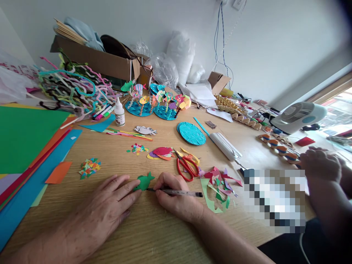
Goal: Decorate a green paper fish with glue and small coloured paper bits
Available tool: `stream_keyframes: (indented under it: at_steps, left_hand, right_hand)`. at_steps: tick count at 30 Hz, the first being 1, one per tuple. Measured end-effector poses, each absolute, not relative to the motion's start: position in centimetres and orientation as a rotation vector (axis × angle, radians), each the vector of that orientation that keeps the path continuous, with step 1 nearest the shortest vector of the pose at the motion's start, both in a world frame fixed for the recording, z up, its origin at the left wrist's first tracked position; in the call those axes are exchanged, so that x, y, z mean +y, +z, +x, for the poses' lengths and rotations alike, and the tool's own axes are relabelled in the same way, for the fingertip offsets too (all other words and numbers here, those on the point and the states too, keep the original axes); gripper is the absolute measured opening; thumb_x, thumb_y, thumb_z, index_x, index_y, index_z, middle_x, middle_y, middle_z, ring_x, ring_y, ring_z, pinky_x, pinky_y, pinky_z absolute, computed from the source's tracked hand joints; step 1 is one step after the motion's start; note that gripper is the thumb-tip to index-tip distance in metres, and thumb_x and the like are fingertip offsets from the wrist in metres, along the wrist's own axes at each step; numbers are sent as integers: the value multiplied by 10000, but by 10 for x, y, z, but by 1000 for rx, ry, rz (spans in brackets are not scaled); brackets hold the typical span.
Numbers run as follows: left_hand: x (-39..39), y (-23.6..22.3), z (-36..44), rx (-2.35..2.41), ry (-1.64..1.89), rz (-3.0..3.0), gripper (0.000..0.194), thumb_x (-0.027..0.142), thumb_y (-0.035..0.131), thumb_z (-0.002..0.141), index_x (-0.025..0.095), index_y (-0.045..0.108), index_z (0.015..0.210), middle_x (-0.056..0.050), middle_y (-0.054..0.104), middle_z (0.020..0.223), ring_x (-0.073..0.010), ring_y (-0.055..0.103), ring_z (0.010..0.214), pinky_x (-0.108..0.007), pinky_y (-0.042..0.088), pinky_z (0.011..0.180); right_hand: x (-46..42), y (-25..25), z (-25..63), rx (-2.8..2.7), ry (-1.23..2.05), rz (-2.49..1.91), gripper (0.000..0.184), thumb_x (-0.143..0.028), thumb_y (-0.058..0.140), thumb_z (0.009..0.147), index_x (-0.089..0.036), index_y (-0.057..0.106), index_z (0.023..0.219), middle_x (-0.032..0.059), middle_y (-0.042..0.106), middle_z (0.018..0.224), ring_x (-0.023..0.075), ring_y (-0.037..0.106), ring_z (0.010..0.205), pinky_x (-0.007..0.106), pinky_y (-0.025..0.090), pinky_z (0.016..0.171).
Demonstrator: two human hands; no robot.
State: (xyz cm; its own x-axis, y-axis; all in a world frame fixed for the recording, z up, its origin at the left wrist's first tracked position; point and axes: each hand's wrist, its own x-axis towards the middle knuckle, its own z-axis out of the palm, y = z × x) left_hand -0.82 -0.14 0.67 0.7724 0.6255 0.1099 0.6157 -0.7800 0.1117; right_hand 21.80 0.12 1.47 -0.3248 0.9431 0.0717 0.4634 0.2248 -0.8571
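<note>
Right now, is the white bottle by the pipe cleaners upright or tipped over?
Upright: the white bottle stands on its base on the table, nozzle pointing up.

The fish (144,182) is a small cut shape of plain green paper. It lies flat on the wooden table (162,242), between the fingertips of the left hand (110,200) and the fingers of the right hand (177,196). These left fingertips cover a part of its left end. Its forked tail is uncovered and points obliquely up, away from the left hand. The pen (185,192) is slim, with a greyish barrel, small dark print and a dark rear end. It lies low and slanted in the right grip, its dark tip at the fish's lower edge.
</note>
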Motion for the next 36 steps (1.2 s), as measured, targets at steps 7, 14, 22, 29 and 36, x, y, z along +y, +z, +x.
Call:
stream_keyframes:
  at_steps: [7, 14, 22, 29, 36]
  left_hand:
    - [-1, 3, -9, 985, 275, 2967, 517, 29, 412, 817, 271, 573, 1244, 11, 571, 1342, -269, 503, 1216, -464, 430, 1012]
    - [-1, 7, -6, 1010, 160, 2982, 516, 44, 434, 800, 270, 594, 1236, 10, 578, 1335, -267, 514, 1202, -449, 444, 1009]
    - [-1, -3, -11, 987, 292, 2960, 531, 35, 419, 817, 287, 569, 1261, 23, 557, 1355, -240, 472, 1234, -425, 396, 1050]
    - [0, -2, -11, 988, 312, 2952, 502, 58, 414, 807, 270, 591, 1227, 10, 586, 1323, -262, 504, 1194, -441, 426, 1007]
    - [1, -4, -11, 984, 319, 2931, 482, 88, 439, 819, 287, 580, 1234, 16, 582, 1329, -267, 508, 1202, -445, 425, 1010]
  right_hand:
    - [1, 15, 218, -1875, 1035, -1298, 100, -94, 503, 664, -188, 535, 670, -67, 462, 553, 76, 403, 483, 184, 354, 499]
    - [1, 15, 218, -1879, 1016, -1309, 108, -91, 499, 655, -190, 538, 672, -66, 461, 552, 80, 408, 487, 188, 357, 507]
    - [1, 15, 218, -1905, 991, -1301, 112, -83, 494, 650, -189, 528, 661, -62, 473, 566, 76, 399, 489, 180, 345, 496]
    - [2, 13, 219, -1865, 989, -1268, 98, -92, 494, 649, -182, 530, 656, -66, 455, 550, 69, 373, 466, 180, 327, 480]
    - [3, 11, 219, -1855, 1003, -1294, 90, -102, 500, 652, -183, 538, 657, -67, 450, 540, 71, 377, 462, 175, 319, 461]
